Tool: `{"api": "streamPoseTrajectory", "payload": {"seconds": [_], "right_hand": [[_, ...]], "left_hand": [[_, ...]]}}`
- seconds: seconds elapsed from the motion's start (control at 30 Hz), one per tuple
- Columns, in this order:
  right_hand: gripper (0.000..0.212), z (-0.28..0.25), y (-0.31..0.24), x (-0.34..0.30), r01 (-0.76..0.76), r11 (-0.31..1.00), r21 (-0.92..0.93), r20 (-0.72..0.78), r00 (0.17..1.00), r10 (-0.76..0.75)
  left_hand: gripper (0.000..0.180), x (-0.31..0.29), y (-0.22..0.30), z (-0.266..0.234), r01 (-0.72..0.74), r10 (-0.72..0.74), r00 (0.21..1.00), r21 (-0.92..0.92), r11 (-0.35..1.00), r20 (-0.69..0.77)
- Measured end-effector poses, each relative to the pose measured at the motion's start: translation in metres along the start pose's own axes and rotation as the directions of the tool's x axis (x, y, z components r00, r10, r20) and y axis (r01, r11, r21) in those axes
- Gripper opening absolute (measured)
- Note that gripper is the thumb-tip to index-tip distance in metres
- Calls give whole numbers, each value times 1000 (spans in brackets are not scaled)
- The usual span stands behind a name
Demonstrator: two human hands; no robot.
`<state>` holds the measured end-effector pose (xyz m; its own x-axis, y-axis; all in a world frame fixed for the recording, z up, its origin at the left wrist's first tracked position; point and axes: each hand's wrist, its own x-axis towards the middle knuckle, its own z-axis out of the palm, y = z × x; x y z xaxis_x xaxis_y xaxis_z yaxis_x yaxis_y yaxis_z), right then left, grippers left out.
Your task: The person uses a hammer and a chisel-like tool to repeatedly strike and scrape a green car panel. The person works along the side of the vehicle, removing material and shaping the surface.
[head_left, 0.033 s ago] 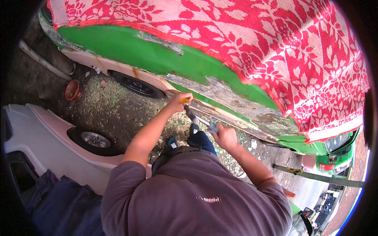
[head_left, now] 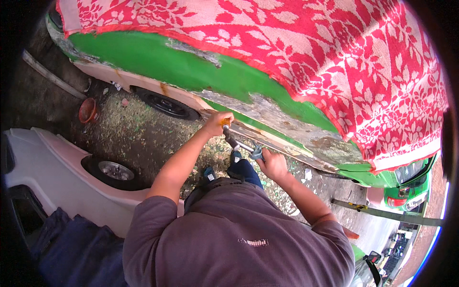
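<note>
My left hand [head_left: 218, 123] is closed round a chisel-like tool [head_left: 225, 122] with an amber handle, held upright against the lower side of a green car [head_left: 239, 81]. Its blade is hidden behind my fingers. My right hand [head_left: 274, 165] grips a hammer [head_left: 245, 146] by its blue-grey handle, and the dark hammer head sits right by the metal end of the amber handle. Whether the two touch, I cannot tell. Along the car's lower panel the paint is broken away, leaving patchy grey and brown surface and a wood-like or rusted strip near my left hand.
A red and white floral cloth [head_left: 325, 57] drapes over the car. Its black wheel [head_left: 167, 103] stands left of my hands. Behind me on the left is a pale car [head_left: 71, 177] with dark cloth on it. Paint flakes litter the ground, and an orange pot [head_left: 88, 110] stands there.
The hammer and my right hand have shifted very slightly up and left. My left hand and the amber-handled tool look unmoved.
</note>
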<state>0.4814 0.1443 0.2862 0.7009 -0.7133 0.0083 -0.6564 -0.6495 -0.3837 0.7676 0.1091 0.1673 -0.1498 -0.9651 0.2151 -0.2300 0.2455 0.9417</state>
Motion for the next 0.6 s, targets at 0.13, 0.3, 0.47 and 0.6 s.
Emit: {"api": "streamPoseTrajectory", "payload": {"seconds": [0.13,0.3,0.47,0.6], "right_hand": [[25,-7,-2,-5,95,982,165,-117,990,-76],[25,-4,-2,-5,17,998,60,-112,994,-11],[25,-1,-5,-7,60,989,138,-141,989,-41],[26,7,-3,-2,-29,998,63,-78,996,34]], "left_hand": [[21,6,-8,0,31,-32,999,-76,997,-15],[22,8,2,1,-114,122,992,146,983,-43],[25,4,-6,2,35,-34,999,29,999,-13],[17,6,-7,5,-1,1,999,0,1000,-32]]}}
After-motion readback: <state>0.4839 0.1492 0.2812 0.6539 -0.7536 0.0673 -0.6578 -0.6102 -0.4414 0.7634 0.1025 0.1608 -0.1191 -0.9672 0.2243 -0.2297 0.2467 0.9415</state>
